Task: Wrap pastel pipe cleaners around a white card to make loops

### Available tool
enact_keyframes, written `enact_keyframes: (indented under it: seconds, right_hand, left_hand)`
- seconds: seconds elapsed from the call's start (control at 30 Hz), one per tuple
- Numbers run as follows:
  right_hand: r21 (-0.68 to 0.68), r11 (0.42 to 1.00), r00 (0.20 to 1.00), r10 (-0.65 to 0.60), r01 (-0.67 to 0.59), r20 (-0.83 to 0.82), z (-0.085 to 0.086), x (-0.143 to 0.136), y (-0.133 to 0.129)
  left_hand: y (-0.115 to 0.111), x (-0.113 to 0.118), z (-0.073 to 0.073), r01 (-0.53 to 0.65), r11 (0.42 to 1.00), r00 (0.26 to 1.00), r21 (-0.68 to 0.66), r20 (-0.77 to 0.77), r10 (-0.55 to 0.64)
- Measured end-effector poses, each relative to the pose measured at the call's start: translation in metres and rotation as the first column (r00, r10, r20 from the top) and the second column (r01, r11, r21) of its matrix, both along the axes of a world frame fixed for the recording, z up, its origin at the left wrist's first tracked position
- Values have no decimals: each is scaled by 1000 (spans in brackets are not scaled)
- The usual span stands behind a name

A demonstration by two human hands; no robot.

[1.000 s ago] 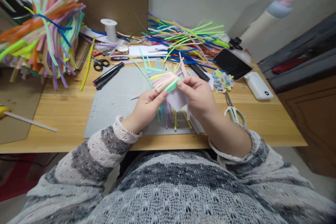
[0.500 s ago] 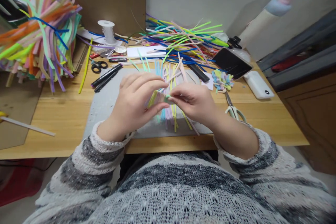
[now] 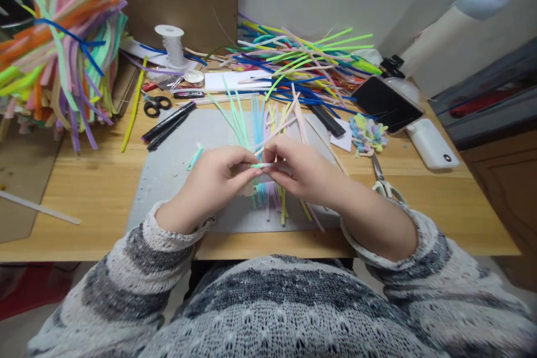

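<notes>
My left hand (image 3: 222, 179) and my right hand (image 3: 306, 173) meet over the grey cutting mat (image 3: 168, 190). Between their fingertips is a short pipe cleaner piece (image 3: 265, 165), green toward the left and pale toward the right. Both hands are closed in a pinch, and the fingers hide part of the piece. Below and behind them lie loose pastel pipe cleaners (image 3: 257, 117) in green, blue, lilac, yellow and pink. A small looped teal piece (image 3: 194, 159) rests on the mat beside my left hand.
A large bundle of pipe cleaners (image 3: 62, 50) stands at the left, with black scissors (image 3: 156, 105) and markers (image 3: 170, 126) nearby. More pipe cleaners (image 3: 302, 61) pile up at the back. Rightward are a phone (image 3: 386, 103), a pastel cluster (image 3: 369, 133), light-handled scissors (image 3: 384, 183) and a white device (image 3: 433, 143).
My left hand has moved down and its fingers have closed in on the piece. The looped teal piece on the mat now shows. The camera view has shifted slightly.
</notes>
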State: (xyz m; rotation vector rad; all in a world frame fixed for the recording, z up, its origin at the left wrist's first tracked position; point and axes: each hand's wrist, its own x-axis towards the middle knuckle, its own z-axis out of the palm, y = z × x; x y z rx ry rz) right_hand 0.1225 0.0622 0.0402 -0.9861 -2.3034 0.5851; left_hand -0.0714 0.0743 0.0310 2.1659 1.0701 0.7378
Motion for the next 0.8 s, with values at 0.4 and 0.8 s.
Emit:
enact_keyframes:
  seconds: [0.4, 0.8]
  right_hand:
    - [88, 924, 867, -312, 372, -387, -39, 21, -15]
    - [-495, 861, 806, -376, 121, -457, -47, 15, 0]
  left_hand:
    - [10, -3, -6, -248, 900, 864, -359, 339, 373]
    - [11, 4, -14, -157, 905, 944, -395, 210, 255]
